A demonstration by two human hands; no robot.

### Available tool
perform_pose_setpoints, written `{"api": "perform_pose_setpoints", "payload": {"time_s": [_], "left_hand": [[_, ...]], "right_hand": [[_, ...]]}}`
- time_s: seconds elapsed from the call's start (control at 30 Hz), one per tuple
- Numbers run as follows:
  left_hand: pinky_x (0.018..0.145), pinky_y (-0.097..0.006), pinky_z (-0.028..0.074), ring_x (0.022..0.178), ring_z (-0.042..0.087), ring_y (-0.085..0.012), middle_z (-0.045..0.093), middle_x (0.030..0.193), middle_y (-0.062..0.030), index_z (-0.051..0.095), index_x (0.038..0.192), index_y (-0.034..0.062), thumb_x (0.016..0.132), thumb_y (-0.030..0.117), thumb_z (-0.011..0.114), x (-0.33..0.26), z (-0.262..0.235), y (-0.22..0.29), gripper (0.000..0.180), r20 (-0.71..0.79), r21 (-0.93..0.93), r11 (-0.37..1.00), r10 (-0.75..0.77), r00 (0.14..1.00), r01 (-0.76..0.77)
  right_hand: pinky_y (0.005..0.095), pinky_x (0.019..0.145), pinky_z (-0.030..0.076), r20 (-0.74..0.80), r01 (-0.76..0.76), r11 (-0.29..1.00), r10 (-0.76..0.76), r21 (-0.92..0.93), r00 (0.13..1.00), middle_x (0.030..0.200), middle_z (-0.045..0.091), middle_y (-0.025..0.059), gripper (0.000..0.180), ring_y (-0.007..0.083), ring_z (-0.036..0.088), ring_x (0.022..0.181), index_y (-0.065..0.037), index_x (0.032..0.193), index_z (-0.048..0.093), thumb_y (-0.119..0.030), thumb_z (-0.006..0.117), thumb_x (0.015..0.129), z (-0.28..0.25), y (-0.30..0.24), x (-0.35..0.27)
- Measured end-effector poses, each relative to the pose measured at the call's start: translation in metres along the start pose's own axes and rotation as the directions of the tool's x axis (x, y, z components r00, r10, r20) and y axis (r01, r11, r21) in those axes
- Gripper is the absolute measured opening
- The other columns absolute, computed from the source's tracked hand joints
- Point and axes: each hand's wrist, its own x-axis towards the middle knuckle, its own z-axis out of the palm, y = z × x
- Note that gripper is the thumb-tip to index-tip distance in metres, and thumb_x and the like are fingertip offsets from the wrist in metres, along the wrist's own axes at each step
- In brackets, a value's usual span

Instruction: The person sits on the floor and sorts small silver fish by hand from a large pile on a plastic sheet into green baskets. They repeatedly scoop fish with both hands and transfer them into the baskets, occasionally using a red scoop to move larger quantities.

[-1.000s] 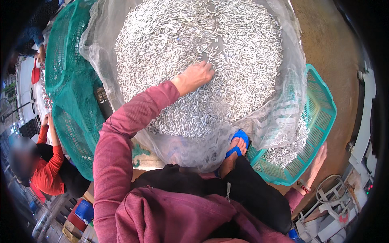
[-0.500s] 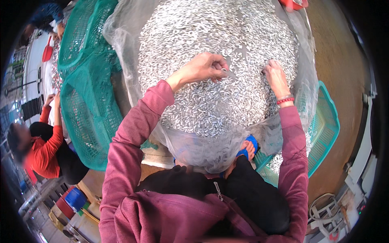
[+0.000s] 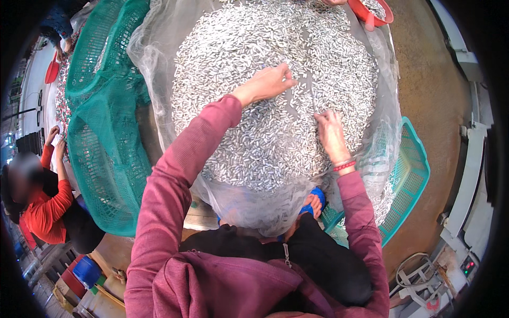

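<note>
Silvery small fish (image 3: 254, 143) under both outstretched hands: left (image 3: 268, 82), right (image 3: 330, 132).

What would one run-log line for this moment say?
left hand: flat on heap of small silvery fish | right hand: flat on same heap | heap: on pale mesh net

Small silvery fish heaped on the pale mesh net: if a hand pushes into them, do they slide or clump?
The small silvery fish likely slide apart: they lie loose and separate around the left hand and right hand. Their shine suggests a slippery surface. The pale mesh net sags at its edge, so it probably gives underneath.
</note>
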Motion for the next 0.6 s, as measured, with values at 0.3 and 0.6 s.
{"api": "perform_pose_setpoints", "payload": {"time_s": [0.3, 0.6], "left_hand": [[0.063, -0.037, 0.056, 0.079, 0.069, -0.0257, 0.067, 0.083, -0.0139, 0.070, 0.078, 0.0045, 0.080, 0.008, 0.061, 0.043, 0.051, 0.010, 0.010, 0.057, 0.758, 0.610, 0.292, 0.955, -0.231], [0.069, -0.042, 0.050, 0.076, 0.067, -0.0299, 0.067, 0.080, -0.0161, 0.069, 0.087, 0.0064, 0.082, 0.026, 0.068, -0.027, 0.032, 0.001, 0.020, 0.103, 0.141, 0.975, 0.157, 0.982, -0.171]], "right_hand": [[0.0300, 0.072, 0.049, -0.039, -0.359, 0.682, 0.494, 0.637, 0.869, 0.097, 0.064, 0.0085, 0.039, 0.0179, 0.059, 0.079, -0.009, 0.126, 0.059, -0.014, 0.064, 0.088, -0.035, 0.006, -0.003], [0.0423, 0.084, 0.045, 0.083, -0.086, 0.972, 0.069, 0.220, 0.994, 0.096, 0.050, 0.0126, 0.025, 0.0328, 0.050, 0.096, -0.006, 0.097, 0.065, -0.004, 0.069, 0.072, 0.001, -0.030, -0.005]]}}
